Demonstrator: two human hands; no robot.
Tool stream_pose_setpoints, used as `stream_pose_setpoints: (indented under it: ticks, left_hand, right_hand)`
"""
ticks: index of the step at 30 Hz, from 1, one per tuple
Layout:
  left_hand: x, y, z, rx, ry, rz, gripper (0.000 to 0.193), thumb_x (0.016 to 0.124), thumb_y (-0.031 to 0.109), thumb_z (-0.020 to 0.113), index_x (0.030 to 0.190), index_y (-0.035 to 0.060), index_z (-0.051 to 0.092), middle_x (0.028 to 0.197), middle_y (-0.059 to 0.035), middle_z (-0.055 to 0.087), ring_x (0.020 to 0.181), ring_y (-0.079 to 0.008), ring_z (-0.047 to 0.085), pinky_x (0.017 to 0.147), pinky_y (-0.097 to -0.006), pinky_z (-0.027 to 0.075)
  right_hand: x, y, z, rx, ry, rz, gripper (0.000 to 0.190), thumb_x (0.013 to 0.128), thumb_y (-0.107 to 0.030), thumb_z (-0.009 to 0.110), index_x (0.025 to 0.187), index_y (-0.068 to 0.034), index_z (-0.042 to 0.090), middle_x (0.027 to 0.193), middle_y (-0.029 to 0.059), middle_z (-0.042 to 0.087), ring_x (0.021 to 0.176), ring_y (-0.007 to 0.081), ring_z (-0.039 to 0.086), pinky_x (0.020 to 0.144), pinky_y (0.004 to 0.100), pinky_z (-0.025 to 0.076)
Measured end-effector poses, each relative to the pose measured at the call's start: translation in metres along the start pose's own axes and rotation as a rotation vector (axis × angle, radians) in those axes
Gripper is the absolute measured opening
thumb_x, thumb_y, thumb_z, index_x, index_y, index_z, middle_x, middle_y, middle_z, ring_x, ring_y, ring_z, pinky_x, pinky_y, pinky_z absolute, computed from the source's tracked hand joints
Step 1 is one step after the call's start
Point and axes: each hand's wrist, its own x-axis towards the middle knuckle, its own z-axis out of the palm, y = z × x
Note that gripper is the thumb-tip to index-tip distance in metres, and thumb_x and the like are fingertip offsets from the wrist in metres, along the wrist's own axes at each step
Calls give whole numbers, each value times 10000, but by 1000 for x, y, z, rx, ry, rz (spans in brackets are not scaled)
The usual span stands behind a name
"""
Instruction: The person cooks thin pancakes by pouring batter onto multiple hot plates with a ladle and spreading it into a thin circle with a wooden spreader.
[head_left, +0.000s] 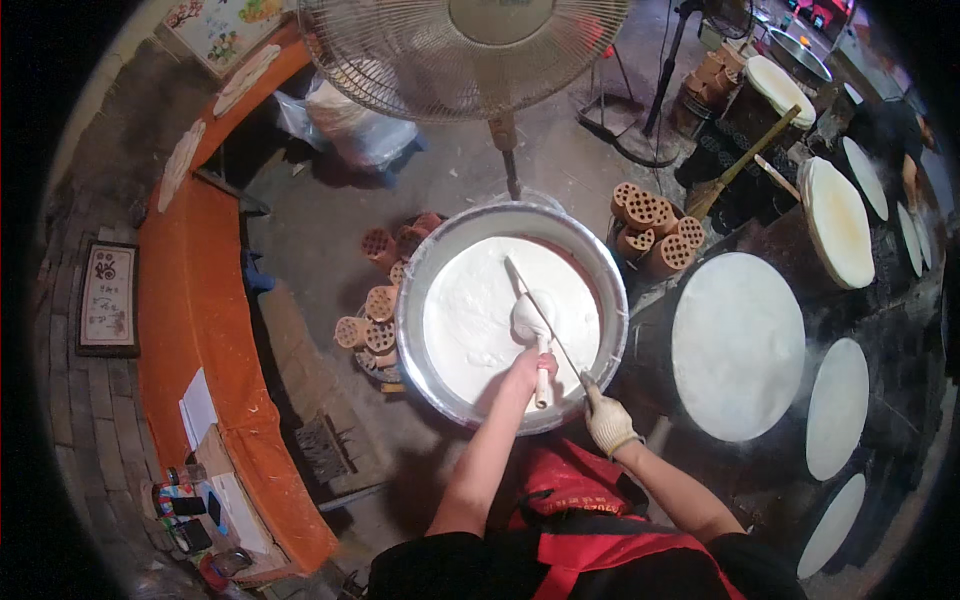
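Note:
In front of me stands a large round metal basin (411, 322) holding thick white batter (469, 307). My bare left hand (527, 369) grips the pale handle of a ladle (529, 319), whose batter-coated bowl is over the middle of the basin. My right hand (609, 421), in a knitted work glove, holds a long thin-bladed spatula (553, 328) by its handle at the basin's near right rim. Its blade slants up and left, passing across the ladle; whether the two touch I cannot tell. Right of the basin, a white round flatbread (739, 346) lies flat on a dark cooking surface.
A standing fan (465, 67) rises beyond the basin. Perforated spent coal briquettes (654, 217) flank it, with more briquettes (380, 304) at left. Stacked flatbreads (838, 225) and a broom (739, 169) are at upper right. An orange-covered table (199, 292) curves along the left.

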Motion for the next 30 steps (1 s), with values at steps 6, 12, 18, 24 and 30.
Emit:
stream_pose_setpoints:
  ticks: [6,12,18,24,30]
  left_hand:
    - [-96,-55,73,17,-172,309,246,952,230,344,847,17,406,553,35,322,384,-53,322,298,-182,278]
    - [-237,-143,155,132,-440,567,303,983,304,302,947,25,416,589,19,340,428,-49,317,333,-169,287]
    - [-359,-177,190,756,-186,1207,179,974,203,358,960,33,411,669,-13,405,482,-45,347,384,-164,299]
    - [-383,-158,184,1143,44,1312,198,972,232,357,958,48,428,650,-4,418,475,-35,357,374,-186,296]
    - [-306,-55,123,499,-259,273,179,935,100,326,879,-58,391,595,-15,374,426,-73,372,366,-204,347]
  right_hand:
    - [-84,5,-42,53,98,-159,571,858,-158,478,1385,-166,260,763,215,601,676,387,595,613,493,465]
    - [-120,16,-71,202,361,-519,600,809,-76,527,1368,-101,312,918,190,604,769,355,596,671,451,476]
    - [-143,4,-133,175,358,-625,632,776,-42,515,1370,-111,312,1091,199,553,943,346,565,794,430,460]
    - [-140,11,-153,202,497,-511,646,765,-23,515,1371,-149,332,1091,181,561,904,356,574,786,437,463]
    - [-153,-7,-109,122,435,-406,618,837,-138,492,1402,-188,247,973,209,593,862,365,582,749,450,464]
